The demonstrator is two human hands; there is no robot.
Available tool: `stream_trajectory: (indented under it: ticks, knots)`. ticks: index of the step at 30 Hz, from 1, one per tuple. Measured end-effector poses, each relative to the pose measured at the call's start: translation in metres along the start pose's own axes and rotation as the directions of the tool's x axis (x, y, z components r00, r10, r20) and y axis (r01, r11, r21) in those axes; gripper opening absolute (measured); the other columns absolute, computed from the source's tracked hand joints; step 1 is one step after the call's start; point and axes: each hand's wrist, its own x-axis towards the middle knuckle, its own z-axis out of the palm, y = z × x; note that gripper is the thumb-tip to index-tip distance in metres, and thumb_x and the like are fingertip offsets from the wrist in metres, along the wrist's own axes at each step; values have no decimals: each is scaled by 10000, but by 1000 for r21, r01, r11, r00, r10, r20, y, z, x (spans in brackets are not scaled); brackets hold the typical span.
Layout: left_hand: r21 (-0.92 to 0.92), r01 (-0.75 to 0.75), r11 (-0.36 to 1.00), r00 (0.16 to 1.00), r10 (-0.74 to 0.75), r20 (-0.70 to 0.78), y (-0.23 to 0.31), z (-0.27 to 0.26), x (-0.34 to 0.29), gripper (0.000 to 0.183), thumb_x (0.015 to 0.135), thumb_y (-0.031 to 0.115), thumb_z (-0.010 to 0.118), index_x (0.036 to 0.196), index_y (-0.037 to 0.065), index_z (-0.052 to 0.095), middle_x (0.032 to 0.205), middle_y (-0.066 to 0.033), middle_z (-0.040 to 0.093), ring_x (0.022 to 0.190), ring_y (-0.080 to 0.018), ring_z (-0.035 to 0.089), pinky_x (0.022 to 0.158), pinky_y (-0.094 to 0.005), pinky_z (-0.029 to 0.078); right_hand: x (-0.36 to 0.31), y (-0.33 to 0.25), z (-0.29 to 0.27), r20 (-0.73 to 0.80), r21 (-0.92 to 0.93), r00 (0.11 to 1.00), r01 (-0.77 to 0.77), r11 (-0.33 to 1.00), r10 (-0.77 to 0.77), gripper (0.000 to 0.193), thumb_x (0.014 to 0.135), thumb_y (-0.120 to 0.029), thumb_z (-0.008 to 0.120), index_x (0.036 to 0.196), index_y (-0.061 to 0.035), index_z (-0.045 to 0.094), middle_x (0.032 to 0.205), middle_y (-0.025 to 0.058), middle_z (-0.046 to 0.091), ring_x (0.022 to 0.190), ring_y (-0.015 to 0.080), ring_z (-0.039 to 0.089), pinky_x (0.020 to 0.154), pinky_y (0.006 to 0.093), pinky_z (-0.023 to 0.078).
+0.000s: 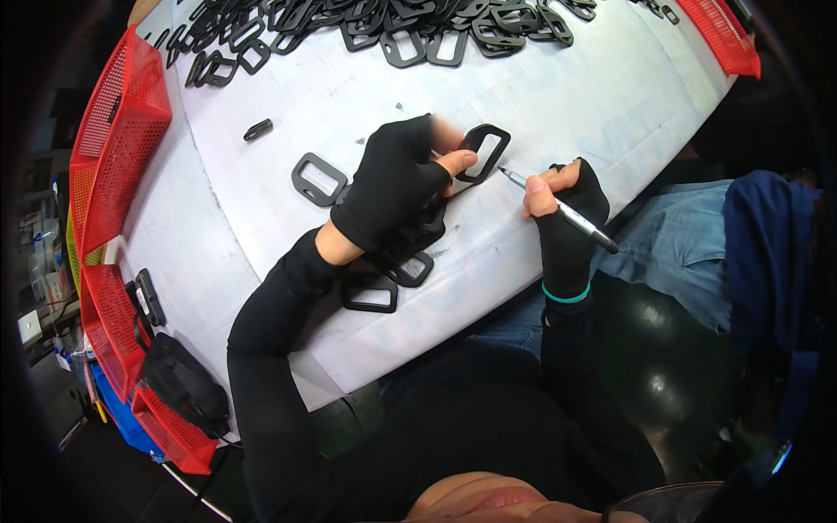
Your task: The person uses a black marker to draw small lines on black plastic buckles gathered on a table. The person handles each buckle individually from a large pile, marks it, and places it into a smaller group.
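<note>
My left hand (pixel 392 179), in a black fingerless glove, pinches a black frame-shaped buckle (pixel 473 136) tilted above the white table. My right hand (pixel 573 196), gloved likewise, holds a silver-grey marker pen (pixel 589 228). The pen's uncapped tip is beside the buckle's lower right edge; I cannot tell whether it touches. A loose buckle (pixel 302 185) lies left of my left hand. Several more, such as the nearest buckle (pixel 370 309), lie under and below my left wrist, partly hidden by it. A black pen cap (pixel 258 130) rests farther left.
A large heap of black buckles (pixel 514 37) spreads along the table's far side. Red perforated baskets (pixel 131 131) line the left edge, and a red basket (pixel 719 39) stands far right. A black pouch (pixel 181 383) hangs at the lower left. A person's denim-clad leg (pixel 676 235) is at right.
</note>
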Motion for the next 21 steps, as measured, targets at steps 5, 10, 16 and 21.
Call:
stream_trajectory:
  ticks: [5, 10, 16, 21]
  knots:
    - [199, -206, 958, 976, 216, -31, -2, 0, -10, 175, 785, 143, 712, 785, 0, 611, 612, -19, 585, 511, -38, 504, 449, -190, 376, -3, -5, 2, 76, -166, 994, 92, 982, -80, 174, 759, -52, 696, 717, -7, 533, 617, 25, 555, 563, 55, 498, 524, 208, 403]
    - [274, -169, 947, 984, 179, -10, -5, -5, -14, 211, 745, 146, 747, 684, 6, 600, 554, -22, 564, 493, -40, 496, 443, -206, 370, -5, -3, 3, 113, -183, 992, 81, 980, -61, 157, 745, -40, 692, 702, -7, 544, 592, 29, 556, 536, 57, 502, 498, 212, 401]
    - [294, -241, 925, 967, 253, -1, -3, -2, -19, 211, 741, 151, 756, 693, 8, 607, 528, -15, 560, 456, -37, 481, 426, -203, 358, -6, -4, 2, 145, -234, 987, 102, 967, -69, 156, 729, -32, 693, 683, -8, 546, 570, 31, 556, 509, 61, 502, 476, 216, 395]
    - [287, -224, 931, 972, 236, -8, -4, 1, -23, 207, 739, 156, 764, 708, 12, 619, 530, -5, 560, 460, -22, 476, 423, -195, 349, -7, -5, 3, 161, -244, 983, 129, 961, -91, 152, 716, -23, 694, 671, -10, 549, 579, 43, 575, 502, 72, 512, 479, 220, 405]
